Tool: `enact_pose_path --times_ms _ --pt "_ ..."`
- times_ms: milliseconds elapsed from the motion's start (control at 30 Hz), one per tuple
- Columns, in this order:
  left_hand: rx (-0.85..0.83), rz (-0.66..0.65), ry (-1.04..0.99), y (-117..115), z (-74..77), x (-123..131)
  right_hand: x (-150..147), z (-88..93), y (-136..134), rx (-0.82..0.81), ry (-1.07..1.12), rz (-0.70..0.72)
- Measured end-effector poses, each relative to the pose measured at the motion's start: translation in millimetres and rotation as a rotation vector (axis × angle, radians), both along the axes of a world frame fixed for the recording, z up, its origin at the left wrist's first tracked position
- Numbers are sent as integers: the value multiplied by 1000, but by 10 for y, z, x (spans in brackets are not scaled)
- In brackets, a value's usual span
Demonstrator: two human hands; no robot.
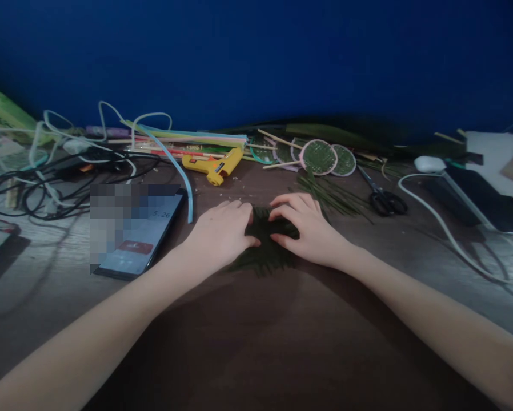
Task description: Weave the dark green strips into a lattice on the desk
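Observation:
A flat dark green woven piece of leaf strips [263, 251] lies on the brown table [256, 342], its strip ends fanning toward me. My left hand [220, 231] rests on its left part, fingers curled and pressed down on the strips. On the right part, my right hand [308, 225] pinches the weave between thumb and bent fingers. Both hands nearly meet over the middle.
A phone [143, 240] lies left of my hands. Behind them are a yellow glue gun [216, 165], coloured strips and sticks [188, 140], round green woven fans [320, 157], loose green strips [331, 194] and black scissors [383, 197]. Tangled cables [46, 177] fill the left; a white cable [445, 228] runs right.

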State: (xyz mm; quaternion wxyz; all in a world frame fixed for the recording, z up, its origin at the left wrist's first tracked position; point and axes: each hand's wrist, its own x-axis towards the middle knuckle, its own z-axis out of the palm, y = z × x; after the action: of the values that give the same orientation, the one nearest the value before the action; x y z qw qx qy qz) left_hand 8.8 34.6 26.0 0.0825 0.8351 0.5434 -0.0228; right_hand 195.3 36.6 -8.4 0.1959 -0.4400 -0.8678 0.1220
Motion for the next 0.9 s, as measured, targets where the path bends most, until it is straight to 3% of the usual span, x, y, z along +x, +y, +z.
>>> enact_pose_path --times_ms 267,533,900 --pt "47 34 23 -16 19 9 2 -19 0 5 16 -13" --pt "-10 76 10 -17 20 18 3 -10 -4 -5 -27 9" --pt "-9 45 9 -12 11 14 -12 0 0 -9 -19 11"
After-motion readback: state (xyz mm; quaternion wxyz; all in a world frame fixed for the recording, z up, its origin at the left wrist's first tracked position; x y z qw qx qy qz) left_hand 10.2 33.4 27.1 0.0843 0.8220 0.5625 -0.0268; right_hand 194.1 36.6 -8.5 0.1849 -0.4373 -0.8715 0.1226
